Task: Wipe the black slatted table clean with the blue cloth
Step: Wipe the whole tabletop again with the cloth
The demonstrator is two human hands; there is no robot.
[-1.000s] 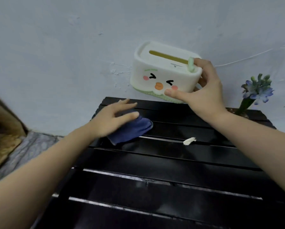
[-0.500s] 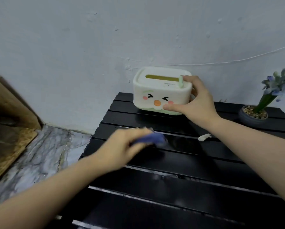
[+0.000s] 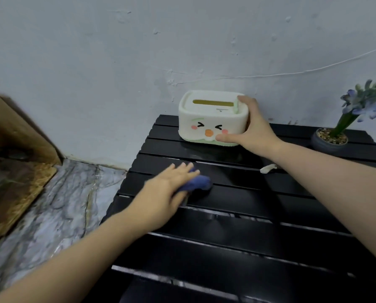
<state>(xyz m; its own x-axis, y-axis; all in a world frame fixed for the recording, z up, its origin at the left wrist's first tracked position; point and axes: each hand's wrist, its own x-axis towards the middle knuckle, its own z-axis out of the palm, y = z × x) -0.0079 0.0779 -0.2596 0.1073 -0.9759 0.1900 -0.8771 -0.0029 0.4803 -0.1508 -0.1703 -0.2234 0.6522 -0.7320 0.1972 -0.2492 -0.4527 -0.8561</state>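
While the left hand point(image 3: 171, 189) presses flat on the blue cloth point(image 3: 199, 184), fingers straight and together, the cloth sits bunched on the black slatted table point(image 3: 237, 232), near its left edge, on a slat about midway back. Most of the cloth is under the palm; only a blurred wad pokes out to the right of the fingers.

The right hand point(image 3: 254, 130) grips the tissue box point(image 3: 206, 119): thumb curled against the lower front face, the other fingers wrapped over the top right corner. The box is white with a green base, a cartoon squinting face on the front and a yellow slot in the lid. It stands upright on the back slats, close to the wall point(image 3: 139, 62).

A small white scrap point(image 3: 267, 168) lies on a slat to the right of the cloth, apart from it, just beside the right forearm. A potted plant point(image 3: 333, 136) with blue flowers stands at the back right corner of the table, well apart from the box. A thin white wire point(image 3: 291, 73) runs along the wall. The marbled floor point(image 3: 51, 204) shows left of the table.
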